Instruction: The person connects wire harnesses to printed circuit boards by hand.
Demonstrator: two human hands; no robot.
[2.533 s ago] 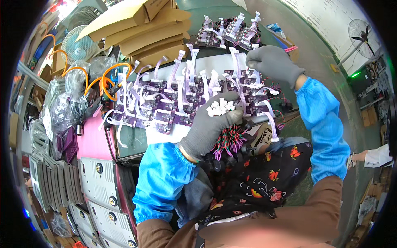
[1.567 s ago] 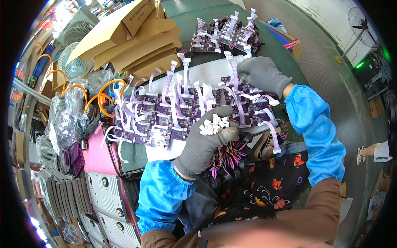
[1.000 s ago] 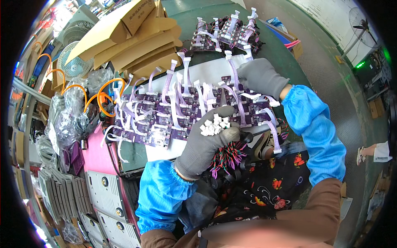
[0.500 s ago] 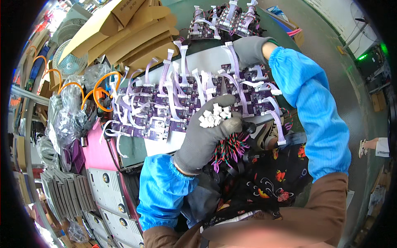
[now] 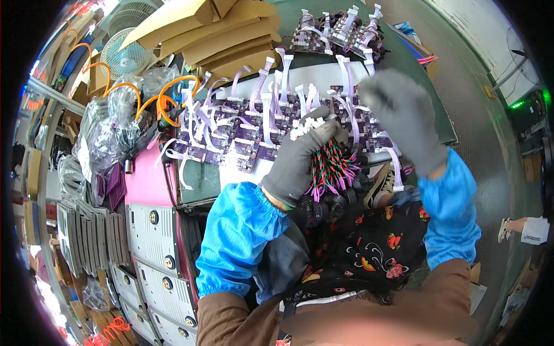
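My left hand (image 5: pixel 294 167), in a dark grey glove, is closed around a bundle of twisted red, green, black and purple wires (image 5: pixel 333 173). White plug connectors (image 5: pixel 306 128) at the bundle's end stick out past the thumb. My right hand (image 5: pixel 401 118), gloved alike, is smeared by motion above the right end of the boards, so its fingers and anything in them cannot be made out. Below and beyond both hands lies a panel of purple circuit boards (image 5: pixel 245 147), with white-lilac ribbon cables (image 5: pixel 266 118) standing up from their sockets.
More cabled boards (image 5: pixel 337 32) sit at the table's far side. Flattened cardboard (image 5: pixel 225 40) is stacked at the far left. An orange coiled air hose (image 5: pixel 163 106), clear plastic bags (image 5: pixel 109 130) and a fan (image 5: pixel 128 52) are on the left. Grey metal cases (image 5: pixel 153 233) stand near left.
My right hand has drawn back from the far right boards toward me. My left hand has tilted, showing more of the wires below its thumb. The whole view has shifted a little.
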